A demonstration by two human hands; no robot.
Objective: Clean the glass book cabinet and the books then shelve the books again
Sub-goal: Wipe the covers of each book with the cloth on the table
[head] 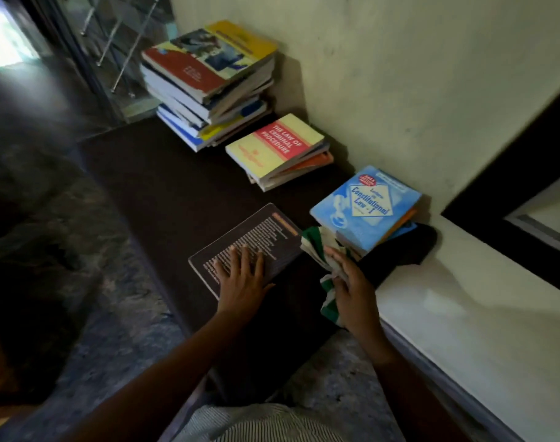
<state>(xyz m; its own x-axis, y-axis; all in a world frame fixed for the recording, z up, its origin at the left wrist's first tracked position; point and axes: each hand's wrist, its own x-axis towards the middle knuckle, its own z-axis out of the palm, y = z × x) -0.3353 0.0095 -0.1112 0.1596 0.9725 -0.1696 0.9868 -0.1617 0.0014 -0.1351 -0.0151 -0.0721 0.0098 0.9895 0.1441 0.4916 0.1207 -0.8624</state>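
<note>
1. The dark book (266, 228) lies flat on the dark mat (164, 186), right under the person's left hand (240, 272), with the near half of its cover beneath the palm.
2. That left hand rests flat on it, fingers straight and spread, pressing on the cover and not curled round anything.
3. The right hand (352, 285) is just to the right of the book, its fingers closed round a bunched green and white cloth (313, 240). The cloth reaches up to the book's right edge and touches the foot of the short pile beside it.
4. The dark book shows a brownish cover with a block of pale small print and an orange strip near the top; the words are too blurred to read.
5. The blue book (364, 205) topping that short pile reads "Constitutional Law - I" and sits against the wall, partly on something black I can't make out.
6. Further along the wall a yellow and red book (278, 148), "The Law of Criminal Procedure", lies on a few others.
7. Beyond that stands a tall, uneven stack of books (208, 81), close to the glass cabinet (113, 43) at the far left.
</note>
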